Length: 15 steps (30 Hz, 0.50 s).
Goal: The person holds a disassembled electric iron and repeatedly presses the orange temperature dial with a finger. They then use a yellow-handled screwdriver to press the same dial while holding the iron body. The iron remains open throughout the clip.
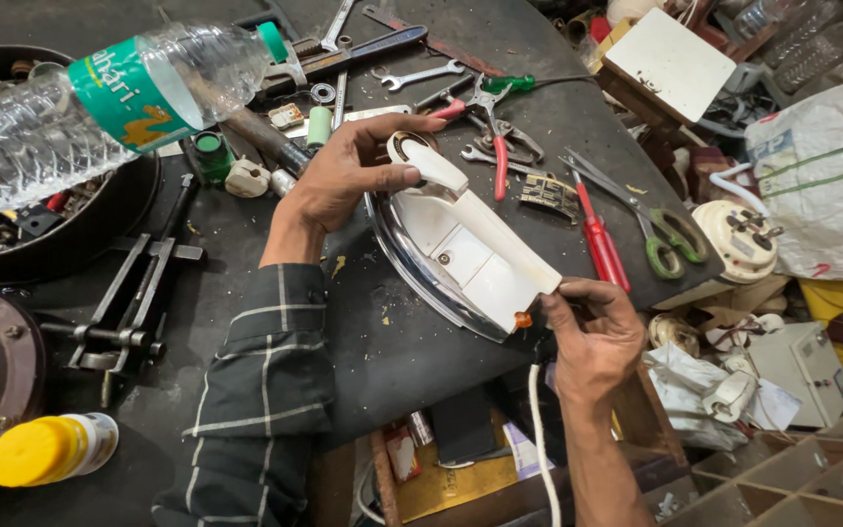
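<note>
Clear plastic bottle (90,107) with green label (134,93) upper left, yellow-capped white container (51,449) lower left

One white iron (461,256), two hands, one red screwdriver (599,244), one pair of scissors (651,226), two bottles.

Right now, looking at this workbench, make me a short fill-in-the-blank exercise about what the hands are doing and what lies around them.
1. Both hands hold a white clothes ____.
2. The left hand grips its front end; the ____ hand grips the back end by the cord.
3. The screwdriver beside it has a ____ handle.
4. The scissors have ____ handles.

Missing words: iron, right, red, green
</note>
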Each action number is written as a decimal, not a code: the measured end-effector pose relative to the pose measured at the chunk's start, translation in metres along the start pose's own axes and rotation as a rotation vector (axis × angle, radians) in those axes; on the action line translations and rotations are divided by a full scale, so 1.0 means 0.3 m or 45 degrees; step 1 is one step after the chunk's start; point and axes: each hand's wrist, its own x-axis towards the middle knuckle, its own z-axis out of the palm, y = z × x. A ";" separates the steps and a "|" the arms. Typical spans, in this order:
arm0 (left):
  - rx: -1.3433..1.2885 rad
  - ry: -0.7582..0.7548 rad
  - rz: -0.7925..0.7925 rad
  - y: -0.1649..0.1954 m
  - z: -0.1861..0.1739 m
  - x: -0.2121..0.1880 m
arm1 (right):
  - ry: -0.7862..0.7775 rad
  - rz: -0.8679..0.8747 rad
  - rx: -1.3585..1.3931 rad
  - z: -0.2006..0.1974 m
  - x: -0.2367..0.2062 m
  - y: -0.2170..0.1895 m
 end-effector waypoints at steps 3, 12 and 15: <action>-0.067 -0.040 -0.011 0.000 0.003 -0.002 | 0.010 0.018 0.000 0.003 -0.014 -0.002; -0.087 0.002 0.002 -0.030 -0.008 -0.034 | 0.020 0.025 0.022 0.008 -0.041 0.002; -0.071 -0.029 -0.006 -0.034 -0.013 -0.038 | 0.029 0.021 0.019 0.011 -0.046 0.006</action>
